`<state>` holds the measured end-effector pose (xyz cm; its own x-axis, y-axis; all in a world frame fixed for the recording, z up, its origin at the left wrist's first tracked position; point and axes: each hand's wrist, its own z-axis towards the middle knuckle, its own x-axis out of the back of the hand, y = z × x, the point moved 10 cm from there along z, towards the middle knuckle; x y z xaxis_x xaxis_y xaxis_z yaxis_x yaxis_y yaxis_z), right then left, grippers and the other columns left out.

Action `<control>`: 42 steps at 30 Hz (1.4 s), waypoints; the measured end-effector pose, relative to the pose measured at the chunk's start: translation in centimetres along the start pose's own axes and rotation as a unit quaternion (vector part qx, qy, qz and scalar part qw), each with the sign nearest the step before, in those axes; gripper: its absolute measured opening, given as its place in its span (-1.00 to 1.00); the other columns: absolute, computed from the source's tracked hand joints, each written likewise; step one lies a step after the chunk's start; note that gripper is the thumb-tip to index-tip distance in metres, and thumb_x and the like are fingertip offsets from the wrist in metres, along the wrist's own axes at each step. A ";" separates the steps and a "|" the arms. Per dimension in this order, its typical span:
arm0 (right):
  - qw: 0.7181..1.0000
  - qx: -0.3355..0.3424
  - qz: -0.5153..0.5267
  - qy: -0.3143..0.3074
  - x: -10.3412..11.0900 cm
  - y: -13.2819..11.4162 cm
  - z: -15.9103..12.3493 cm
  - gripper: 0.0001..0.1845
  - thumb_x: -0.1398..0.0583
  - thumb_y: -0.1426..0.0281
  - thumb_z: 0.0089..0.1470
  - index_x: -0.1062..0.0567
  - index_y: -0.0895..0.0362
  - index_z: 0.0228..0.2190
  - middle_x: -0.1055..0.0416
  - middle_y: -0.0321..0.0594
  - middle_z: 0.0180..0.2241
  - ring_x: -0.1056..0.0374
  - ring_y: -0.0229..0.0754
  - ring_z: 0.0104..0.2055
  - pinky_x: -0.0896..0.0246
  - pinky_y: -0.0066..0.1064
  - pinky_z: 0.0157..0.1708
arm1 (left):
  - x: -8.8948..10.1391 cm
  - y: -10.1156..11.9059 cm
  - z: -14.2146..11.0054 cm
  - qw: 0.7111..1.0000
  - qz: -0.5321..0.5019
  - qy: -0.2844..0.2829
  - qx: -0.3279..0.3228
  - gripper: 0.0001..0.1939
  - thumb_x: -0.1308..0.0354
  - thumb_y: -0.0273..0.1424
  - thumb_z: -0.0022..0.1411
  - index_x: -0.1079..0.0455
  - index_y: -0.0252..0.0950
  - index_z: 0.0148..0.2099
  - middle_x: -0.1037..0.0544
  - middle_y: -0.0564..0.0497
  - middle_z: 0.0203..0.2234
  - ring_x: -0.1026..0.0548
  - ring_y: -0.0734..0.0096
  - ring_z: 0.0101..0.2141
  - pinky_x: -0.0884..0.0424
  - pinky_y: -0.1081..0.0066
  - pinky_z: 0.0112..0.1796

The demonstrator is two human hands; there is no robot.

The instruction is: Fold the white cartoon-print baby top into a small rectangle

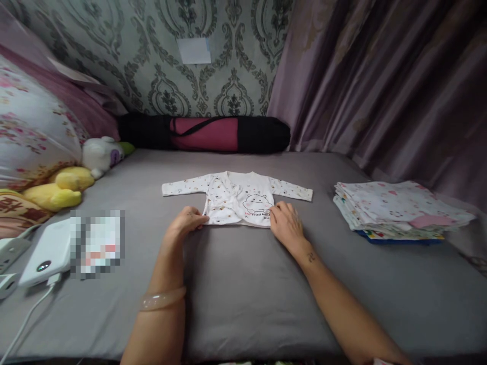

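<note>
- The left hand (pixel 189 219) pinches the near left corner of the small white top (pixel 224 203).
- The right hand (pixel 287 223) curls at its near right edge; grip unclear.
- The printed top lies flat, sleeves spread, on smooth gray fabric (pixel 243 284).
- Right: layered cloth stack (pixel 395 208).

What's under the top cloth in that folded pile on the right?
Below the top cloth, edges of more folded fabrics show, with a blue layer lowest, on the grey sheet. Anything tucked between them is covered.
</note>
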<state>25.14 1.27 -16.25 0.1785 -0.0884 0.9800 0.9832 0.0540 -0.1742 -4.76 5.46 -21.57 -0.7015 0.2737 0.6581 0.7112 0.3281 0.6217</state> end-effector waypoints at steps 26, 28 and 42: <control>0.998 0.018 0.058 -0.001 -0.5 2.3 6.0 -0.57 0.08 0.44 0.28 -0.44 0.17 0.05 -0.39 -0.06 0.09 -0.24 -0.14 0.15 -0.01 -0.35 0.15 | -6.1 13.3 -5.9 0.886 0.139 0.065 -0.438 -0.57 0.03 -0.64 0.09 -0.46 -0.25 -0.05 -0.48 -0.11 -0.10 -0.36 0.19 -0.12 -0.34 0.25 -0.06; 0.998 -0.031 0.038 0.028 -0.4 4.4 7.4 -0.57 0.05 0.53 0.23 -0.49 0.18 0.00 -0.42 -0.05 0.02 -0.27 -0.12 0.09 -0.07 -0.40 0.08 | -6.5 13.2 -5.7 0.887 0.138 0.056 -0.438 -0.64 0.04 -0.61 0.16 -0.48 -0.25 -0.10 -0.48 -0.12 -0.12 -0.38 0.19 -0.12 -0.35 0.26 -0.07; 0.997 -0.064 -0.019 0.028 -0.3 4.7 9.4 -0.54 0.04 0.53 0.18 -0.48 0.15 0.02 -0.38 -0.02 0.07 -0.23 -0.01 0.14 -0.04 -0.28 0.11 | -5.9 11.6 -4.2 0.916 0.156 0.033 -0.369 -0.70 0.07 -0.60 0.11 -0.47 -0.26 -0.33 -0.52 -0.08 -0.27 -0.45 0.24 -0.16 -0.34 0.36 -0.19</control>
<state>29.37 10.92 -16.44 0.1390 -0.1437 0.9798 0.9855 -0.0771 -0.1511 7.79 3.85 -16.46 -0.4716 0.1864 0.8619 0.7315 -0.4631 0.5005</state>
